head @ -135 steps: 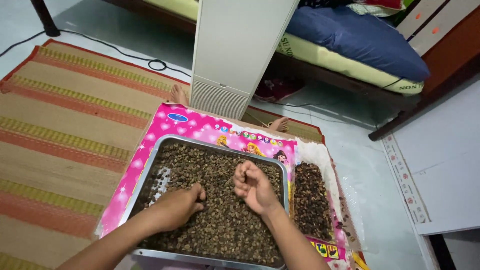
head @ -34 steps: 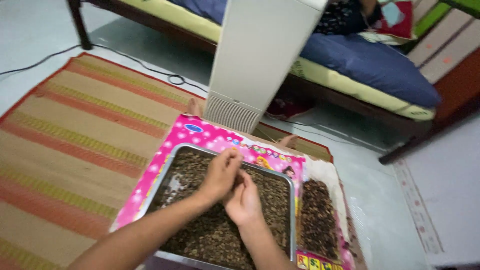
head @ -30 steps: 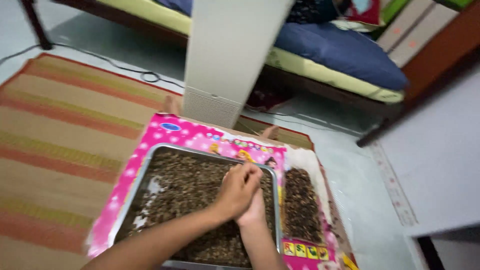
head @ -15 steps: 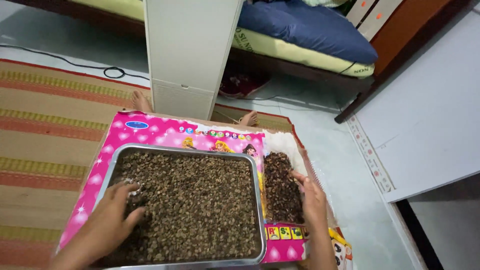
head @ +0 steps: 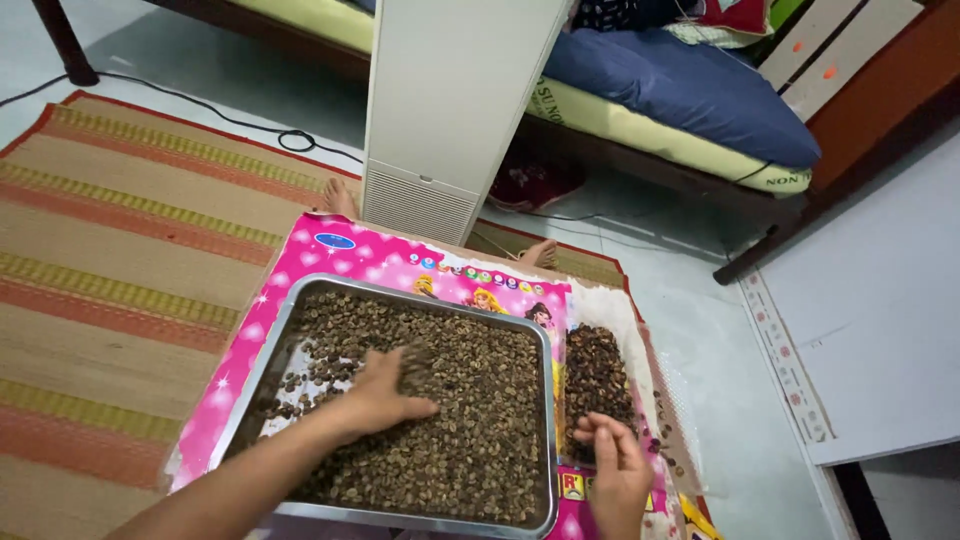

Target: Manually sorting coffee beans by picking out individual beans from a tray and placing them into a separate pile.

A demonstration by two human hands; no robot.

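A metal tray (head: 547,402) filled with small brown beans (head: 470,400) rests on a pink picture board (head: 372,257) across my lap. My left hand (head: 383,392) lies flat on the beans in the tray's middle, fingers spread, next to a bared patch of metal at the left. My right hand (head: 617,470) hovers just right of the tray, fingers loosely curled at the near end of a darker pile of beans (head: 598,378) on white cloth. I cannot tell whether it holds any beans.
A tall white appliance (head: 450,110) stands just beyond the board, with my feet (head: 339,198) either side of it. A striped woven mat (head: 120,240) covers the floor at left. A bed with a blue pillow (head: 680,90) lies behind. A white panel (head: 880,330) is at right.
My right hand has drawn back from the dark pile toward me. My left hand has moved from the tray's left side to its middle, pushing beans and baring metal at the left.
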